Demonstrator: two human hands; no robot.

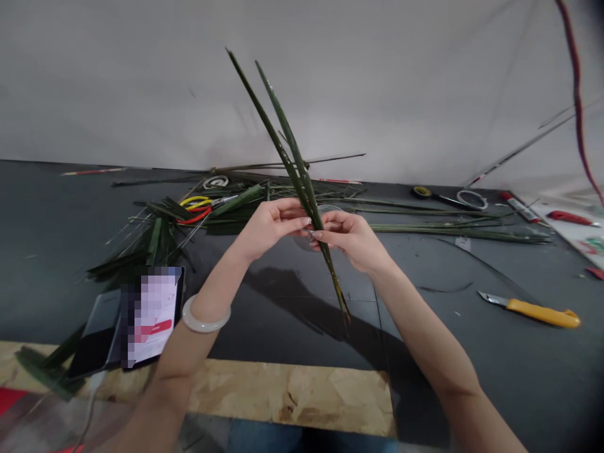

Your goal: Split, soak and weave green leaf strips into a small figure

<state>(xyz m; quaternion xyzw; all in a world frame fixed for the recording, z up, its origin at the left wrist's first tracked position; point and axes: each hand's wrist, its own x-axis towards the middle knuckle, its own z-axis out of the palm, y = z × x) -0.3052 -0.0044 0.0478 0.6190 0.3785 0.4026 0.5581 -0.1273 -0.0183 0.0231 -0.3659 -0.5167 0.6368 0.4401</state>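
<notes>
Both my hands meet near the middle of the view on a bundle of long green leaf blades [302,170], held up at a slant above the dark tabletop. Its two pointed tips spread apart at the upper left, while the yellowish lower end points down to the right. My left hand [277,225] pinches the leaves between thumb and fingers. Close beside it, my right hand [352,238] also has its fingers closed on them. Behind the hands is a clear round dish [306,244], mostly hidden.
Cut leaves and thin stalks [453,231] lie across the table's back. Red-and-yellow-handled pliers [195,211] rest among them. A yellow-handled knife [542,313] lies right; a tablet [158,318] and phone [97,333] lie left. Scissors [448,198] and a marker [521,207] are at back right.
</notes>
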